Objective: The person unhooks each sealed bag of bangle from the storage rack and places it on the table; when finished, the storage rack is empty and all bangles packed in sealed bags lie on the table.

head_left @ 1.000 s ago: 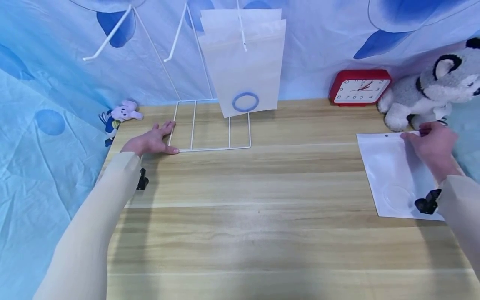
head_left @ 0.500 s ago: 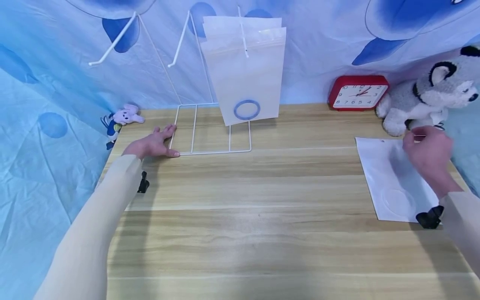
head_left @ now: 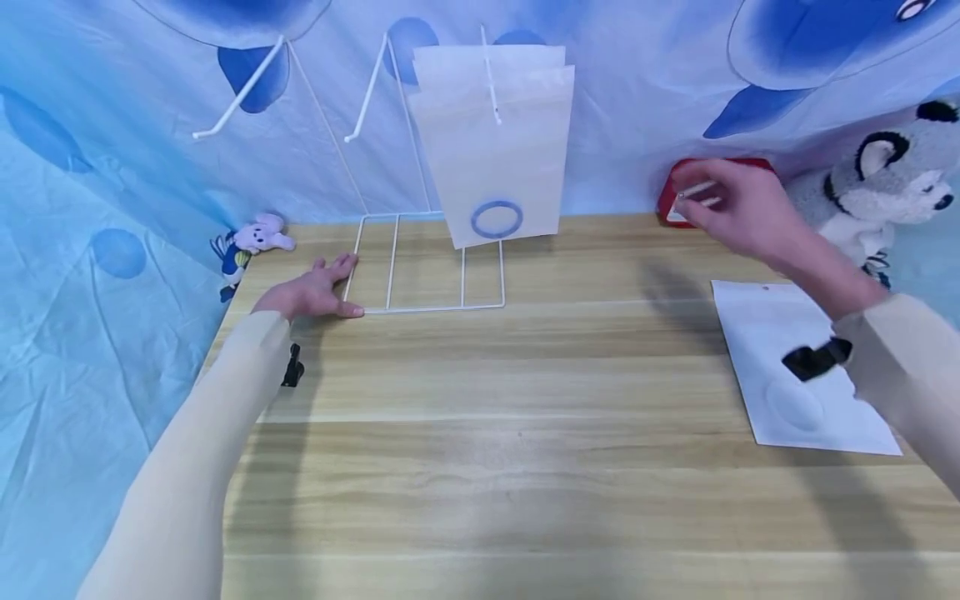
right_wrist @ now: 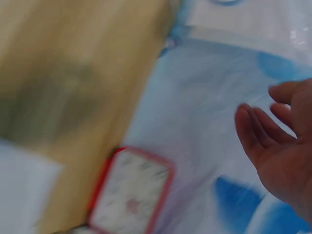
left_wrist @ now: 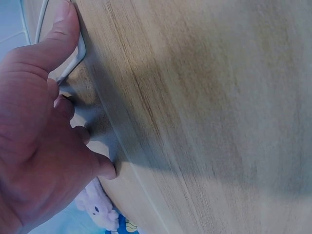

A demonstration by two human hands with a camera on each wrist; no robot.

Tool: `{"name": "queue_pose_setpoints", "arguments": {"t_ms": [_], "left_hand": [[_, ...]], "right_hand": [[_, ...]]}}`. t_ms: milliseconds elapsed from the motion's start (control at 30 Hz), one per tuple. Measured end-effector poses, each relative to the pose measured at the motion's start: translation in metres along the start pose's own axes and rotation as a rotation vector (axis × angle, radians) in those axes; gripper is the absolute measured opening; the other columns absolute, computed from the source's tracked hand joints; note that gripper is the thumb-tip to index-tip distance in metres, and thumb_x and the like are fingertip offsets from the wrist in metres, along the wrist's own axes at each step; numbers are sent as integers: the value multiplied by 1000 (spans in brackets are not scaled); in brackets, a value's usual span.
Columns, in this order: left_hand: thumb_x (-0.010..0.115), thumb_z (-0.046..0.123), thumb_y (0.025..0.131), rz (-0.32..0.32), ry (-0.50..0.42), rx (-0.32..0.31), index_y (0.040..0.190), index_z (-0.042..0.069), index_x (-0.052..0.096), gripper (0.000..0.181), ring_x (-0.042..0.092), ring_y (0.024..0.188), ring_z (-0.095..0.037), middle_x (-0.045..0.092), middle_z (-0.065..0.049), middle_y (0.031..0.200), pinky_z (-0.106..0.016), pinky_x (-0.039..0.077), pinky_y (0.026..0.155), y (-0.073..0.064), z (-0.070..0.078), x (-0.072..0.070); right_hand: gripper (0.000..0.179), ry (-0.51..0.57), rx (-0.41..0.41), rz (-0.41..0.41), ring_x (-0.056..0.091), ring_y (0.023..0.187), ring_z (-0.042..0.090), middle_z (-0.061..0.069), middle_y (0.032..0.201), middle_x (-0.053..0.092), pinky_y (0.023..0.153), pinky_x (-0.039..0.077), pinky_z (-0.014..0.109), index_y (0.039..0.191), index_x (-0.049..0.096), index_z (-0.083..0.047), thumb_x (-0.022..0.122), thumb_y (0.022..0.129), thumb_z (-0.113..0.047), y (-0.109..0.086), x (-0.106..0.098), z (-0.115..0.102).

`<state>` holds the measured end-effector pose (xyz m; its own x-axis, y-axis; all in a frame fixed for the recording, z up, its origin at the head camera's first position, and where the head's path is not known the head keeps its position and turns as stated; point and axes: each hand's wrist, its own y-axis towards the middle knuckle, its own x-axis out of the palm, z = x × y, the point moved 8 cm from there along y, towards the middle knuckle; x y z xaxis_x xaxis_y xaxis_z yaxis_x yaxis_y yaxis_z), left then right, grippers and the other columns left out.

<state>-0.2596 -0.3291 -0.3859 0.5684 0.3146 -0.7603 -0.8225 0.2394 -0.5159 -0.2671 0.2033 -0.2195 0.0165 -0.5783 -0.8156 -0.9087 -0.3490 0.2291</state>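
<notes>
My left hand (head_left: 311, 292) rests at the left end of a white wire rack's base (head_left: 427, 309). In the left wrist view its thumb (left_wrist: 61, 34) lies along the wire while the other fingertips touch the wood. My right hand (head_left: 738, 208) is in the air before the red clock, fingers loosely bent, with nothing between them. White bags (head_left: 498, 167) hang from the rack's right-hand hook (head_left: 491, 87), the front one bearing a blue ring (head_left: 497, 219). Another white bag (head_left: 765, 350), with a round mark, lies flat on the table at right, under my right forearm.
Two bare hooks (head_left: 243, 92) jut out left of the hanging bags. A red clock (right_wrist: 136, 185) stands at the back, partly covered by my hand in the head view. A grey plush dog (head_left: 862, 183) sits at back right; small plush toys (head_left: 258, 233) lie at back left.
My right hand has let go of the flat bag's top edge, lifted, and moved left and back to the clock. The bag stays on the table. My left hand keeps its place on the rack.
</notes>
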Motion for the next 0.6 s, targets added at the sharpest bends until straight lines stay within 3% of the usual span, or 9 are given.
{"name": "queue_pose_setpoints", "arguments": {"t_ms": [133,233,467,600], "left_hand": [[73,39,92,0,0,-7,161,10,-2,106,-18,144,-48,-10,-16,165,-70,-1,111,1,-1,0],[73,39,92,-2,-2,-10,161,11,-2,105,-18,145,-48,-10,-15,166,-70,-1,111,2,-3,1],[73,38,92,-4,9,-20,161,10,-3,106,-18,145,-47,-10,-15,166,-70,0,111,0,-5,1],[73,38,92,1,6,-16,161,11,-2,106,-17,145,-47,-9,-15,166,-70,0,111,0,-3,0]], "right_hand": [[43,96,-48,-115,63,111,23,18,131,60,80,48,11,141,54,-4,62,100,-11,34,3,-37],[47,157,-37,-130,61,118,24,17,138,56,86,50,16,146,50,-8,61,101,-12,54,3,-53],[50,437,82,-110,60,121,16,9,142,56,91,48,16,147,50,-18,64,99,-15,82,6,-60],[51,539,126,-92,59,123,16,6,142,56,91,48,15,146,51,-20,65,98,-16,91,9,-59]]}}
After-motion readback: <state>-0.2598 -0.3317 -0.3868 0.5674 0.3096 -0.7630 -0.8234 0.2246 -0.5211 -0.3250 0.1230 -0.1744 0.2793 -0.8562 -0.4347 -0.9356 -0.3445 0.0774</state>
